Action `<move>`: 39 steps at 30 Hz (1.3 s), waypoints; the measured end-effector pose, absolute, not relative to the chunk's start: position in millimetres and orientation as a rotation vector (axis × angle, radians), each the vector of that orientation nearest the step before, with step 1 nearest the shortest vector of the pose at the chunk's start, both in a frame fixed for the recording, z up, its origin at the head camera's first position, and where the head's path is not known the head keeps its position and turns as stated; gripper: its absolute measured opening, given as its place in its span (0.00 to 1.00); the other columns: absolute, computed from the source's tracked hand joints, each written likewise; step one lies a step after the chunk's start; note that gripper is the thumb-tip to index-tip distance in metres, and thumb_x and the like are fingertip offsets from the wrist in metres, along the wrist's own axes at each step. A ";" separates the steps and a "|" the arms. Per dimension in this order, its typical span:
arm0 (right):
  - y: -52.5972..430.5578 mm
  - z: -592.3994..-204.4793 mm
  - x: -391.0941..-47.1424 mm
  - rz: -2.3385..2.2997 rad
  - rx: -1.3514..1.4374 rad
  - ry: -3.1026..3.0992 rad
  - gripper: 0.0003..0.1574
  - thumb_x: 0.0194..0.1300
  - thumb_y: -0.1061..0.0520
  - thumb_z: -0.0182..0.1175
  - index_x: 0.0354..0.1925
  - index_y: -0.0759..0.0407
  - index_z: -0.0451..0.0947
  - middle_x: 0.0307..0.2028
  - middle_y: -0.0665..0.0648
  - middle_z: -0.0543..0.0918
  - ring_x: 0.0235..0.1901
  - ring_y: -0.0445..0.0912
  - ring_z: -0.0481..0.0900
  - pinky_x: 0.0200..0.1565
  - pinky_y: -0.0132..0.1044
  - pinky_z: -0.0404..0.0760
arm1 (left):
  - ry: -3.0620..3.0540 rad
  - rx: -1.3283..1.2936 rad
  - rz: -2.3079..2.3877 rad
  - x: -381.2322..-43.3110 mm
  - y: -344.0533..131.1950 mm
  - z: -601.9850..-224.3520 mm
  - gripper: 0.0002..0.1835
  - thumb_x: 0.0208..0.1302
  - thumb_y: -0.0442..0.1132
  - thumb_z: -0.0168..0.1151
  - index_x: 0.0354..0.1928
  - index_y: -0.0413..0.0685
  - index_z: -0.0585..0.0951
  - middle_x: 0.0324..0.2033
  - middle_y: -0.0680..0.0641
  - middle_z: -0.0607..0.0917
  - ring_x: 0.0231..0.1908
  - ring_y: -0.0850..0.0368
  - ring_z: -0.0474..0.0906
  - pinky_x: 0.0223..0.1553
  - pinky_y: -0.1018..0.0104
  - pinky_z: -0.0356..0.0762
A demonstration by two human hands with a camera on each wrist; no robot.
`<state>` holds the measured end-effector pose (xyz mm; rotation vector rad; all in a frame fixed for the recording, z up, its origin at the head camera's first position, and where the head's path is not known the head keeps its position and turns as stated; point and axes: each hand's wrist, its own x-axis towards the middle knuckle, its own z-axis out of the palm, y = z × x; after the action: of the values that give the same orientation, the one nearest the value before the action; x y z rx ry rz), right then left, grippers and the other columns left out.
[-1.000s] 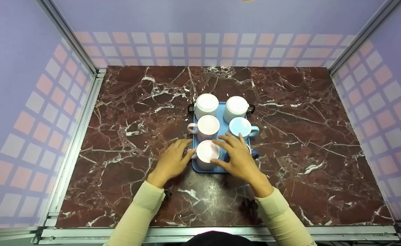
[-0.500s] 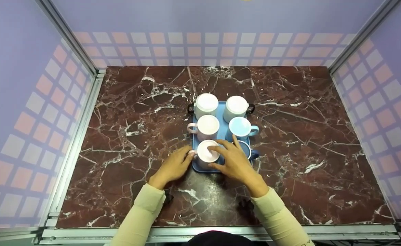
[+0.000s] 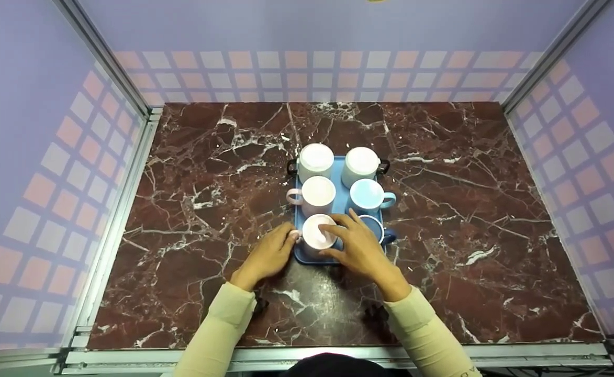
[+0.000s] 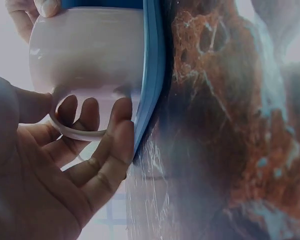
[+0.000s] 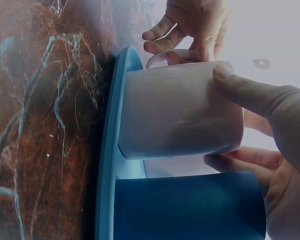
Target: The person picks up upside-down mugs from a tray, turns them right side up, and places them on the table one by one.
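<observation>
A pale pink mug (image 3: 313, 234) stands upright at the near left corner of a blue tray (image 3: 342, 195). My left hand (image 3: 267, 255) grips its handle (image 4: 80, 134), thumb on top and fingertips through and around the loop. From the other side, my right hand (image 3: 363, 250) holds the same mug near the rim. The right thumb (image 5: 250, 92) lies on the mug's near side and the fingers are on its far side. Beside it on the tray is a dark blue mug (image 5: 190, 210), partly hidden by the right hand in the head view.
Behind it on the tray stand another pink mug (image 3: 318, 192), a light blue mug (image 3: 367, 193) and two white mugs (image 3: 316, 159) with black handles. The tray lies on a dark red marbled table (image 3: 223, 183), enclosed by patterned walls (image 3: 307, 73).
My left hand has moved right and taken the pink mug's handle. My right hand has shifted left and lower, closing on the mug's rim. The mugs and tray stay in place.
</observation>
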<state>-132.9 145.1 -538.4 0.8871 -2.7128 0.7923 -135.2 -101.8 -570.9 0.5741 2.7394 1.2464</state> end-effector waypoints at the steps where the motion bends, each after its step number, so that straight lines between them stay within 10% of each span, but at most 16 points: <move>1: 145.4 -538.4 -132.8 0.795 0.887 -2.706 0.35 0.52 0.45 0.81 0.57 0.54 0.85 0.58 0.61 0.83 0.61 0.57 0.81 0.76 0.58 0.63 | 2.734 0.570 1.260 -135.2 -101.7 -570.7 0.10 0.82 0.44 0.49 0.42 0.49 0.76 0.36 0.51 0.78 0.39 0.54 0.75 0.46 0.53 0.77; 14: 147.4 -533.8 -133.0 0.903 0.909 -2.563 0.36 0.58 0.43 0.75 0.62 0.54 0.82 0.63 0.64 0.80 0.62 0.58 0.79 0.72 0.65 0.67 | 2.795 0.536 1.345 -136.7 -97.7 -558.0 0.08 0.82 0.43 0.49 0.43 0.48 0.74 0.34 0.51 0.76 0.38 0.55 0.74 0.43 0.55 0.76; 29: 151.7 -519.1 -134.9 1.534 0.761 -2.367 0.60 0.57 0.57 0.78 0.79 0.62 0.57 0.68 0.64 0.74 0.64 0.54 0.76 0.68 0.49 0.75 | 2.854 0.633 1.402 -146.2 -87.1 -524.9 0.11 0.83 0.43 0.44 0.46 0.45 0.72 0.36 0.46 0.79 0.37 0.51 0.77 0.41 0.53 0.77; 39: 157.6 -514.8 -141.6 1.832 0.552 -2.308 0.62 0.45 0.68 0.83 0.76 0.63 0.64 0.68 0.64 0.72 0.64 0.50 0.72 0.63 0.38 0.75 | 2.808 0.724 1.439 -155.1 -71.7 -510.8 0.12 0.83 0.43 0.43 0.43 0.44 0.71 0.30 0.49 0.74 0.33 0.53 0.73 0.38 0.55 0.75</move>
<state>-141.6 157.6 -514.8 0.5516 -2.3082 1.8320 -155.1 -71.7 -510.8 0.7244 2.8084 1.4389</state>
